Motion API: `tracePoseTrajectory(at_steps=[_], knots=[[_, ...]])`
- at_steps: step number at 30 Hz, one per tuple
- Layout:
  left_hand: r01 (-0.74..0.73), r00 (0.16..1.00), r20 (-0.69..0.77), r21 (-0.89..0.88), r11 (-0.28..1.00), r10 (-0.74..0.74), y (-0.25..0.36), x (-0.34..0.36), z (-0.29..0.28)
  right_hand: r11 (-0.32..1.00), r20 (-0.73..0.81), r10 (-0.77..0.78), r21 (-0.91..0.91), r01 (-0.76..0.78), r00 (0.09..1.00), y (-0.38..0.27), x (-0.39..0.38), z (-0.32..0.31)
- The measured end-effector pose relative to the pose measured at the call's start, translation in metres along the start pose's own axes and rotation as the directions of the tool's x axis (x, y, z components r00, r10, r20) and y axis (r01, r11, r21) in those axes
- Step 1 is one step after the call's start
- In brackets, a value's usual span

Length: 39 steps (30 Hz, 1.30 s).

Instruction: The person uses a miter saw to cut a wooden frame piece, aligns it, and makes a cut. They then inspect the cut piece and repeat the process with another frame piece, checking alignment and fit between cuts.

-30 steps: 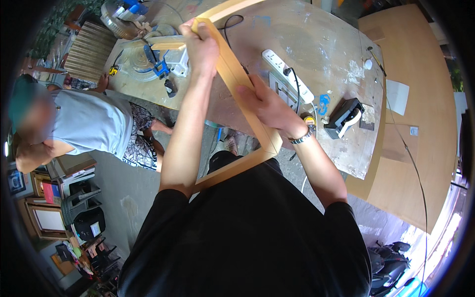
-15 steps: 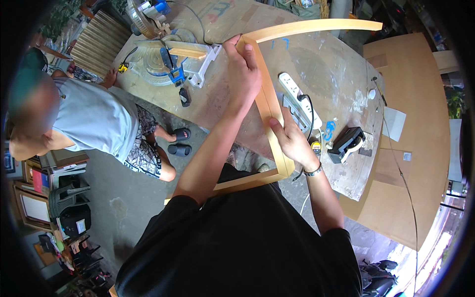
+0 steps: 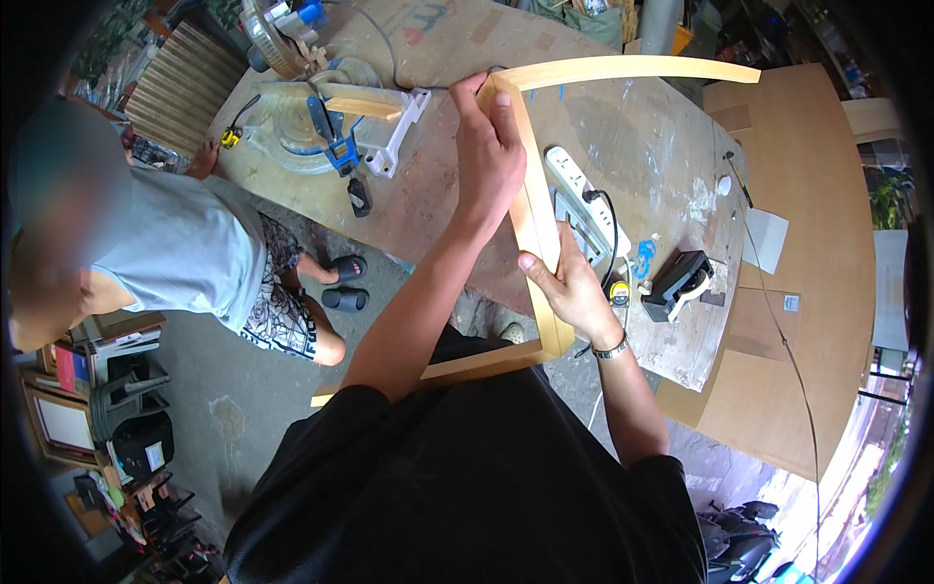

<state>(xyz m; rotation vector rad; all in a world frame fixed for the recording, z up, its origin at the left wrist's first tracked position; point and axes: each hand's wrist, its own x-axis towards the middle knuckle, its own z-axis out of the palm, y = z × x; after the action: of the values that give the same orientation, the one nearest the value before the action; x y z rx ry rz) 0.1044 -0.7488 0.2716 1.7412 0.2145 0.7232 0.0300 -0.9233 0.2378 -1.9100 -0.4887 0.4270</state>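
My left hand (image 3: 489,161) grips the upper corner of a pale wooden frame (image 3: 533,214), fingers wrapped over it; from this corner a slat stretches right. My right hand (image 3: 576,290) holds the same upright bar lower down, thumb on its face. The bottom piece lies against my black shirt. Just right of the frame are a white power strip (image 3: 569,175) with a black plug, a yellow tape measure (image 3: 619,294) and a black tape dispenser (image 3: 671,292).
The worktable (image 3: 448,68) carries a mitre saw (image 3: 342,148) at upper left. A co-worker (image 3: 185,243) in a grey sleeveless top is at the left. Large tan boards (image 3: 798,224) stand along the right, with a thin cable across them; a motorbike (image 3: 739,545) is at lower right.
Both hands and the frame have shifted right in the view, with the top corner lower, exposing the upper slat. My right hand sits lower, its thumb moved down the bar.
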Motion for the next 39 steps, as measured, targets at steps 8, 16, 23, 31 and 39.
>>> tracePoseTrajectory(at_steps=[8, 16, 23, 31, 39], knots=[[-0.029, 0.999, -0.033, 0.026, 0.999, 0.03, -0.004, 0.005, 0.012, 0.989, -0.059, -0.126, -0.084, 0.12, 0.99, 0.004, -0.001, -0.008], [0.04, 0.997, -0.062, -0.067, 0.997, -0.044, -0.028, 0.036, 0.012, 0.99, 0.004, 0.054, -0.128, -0.053, 0.999, -0.021, 0.024, -0.022], [0.229, 0.973, -0.031, -0.052, 0.972, -0.231, -0.039, 0.036, 0.024, 0.993, 0.033, 0.031, -0.115, -0.027, 0.999, 0.01, 0.033, -0.024], [0.23, 0.972, -0.025, -0.085, 0.969, -0.233, -0.052, 0.027, 0.034, 0.998, 0.061, 0.009, -0.067, -0.005, 0.998, 0.019, 0.024, -0.036], [0.203, 0.979, -0.022, -0.067, 0.977, -0.204, -0.046, 0.021, 0.051, 0.999, 0.06, -0.031, 0.023, 0.03, 0.998, 0.021, 0.011, -0.056]])
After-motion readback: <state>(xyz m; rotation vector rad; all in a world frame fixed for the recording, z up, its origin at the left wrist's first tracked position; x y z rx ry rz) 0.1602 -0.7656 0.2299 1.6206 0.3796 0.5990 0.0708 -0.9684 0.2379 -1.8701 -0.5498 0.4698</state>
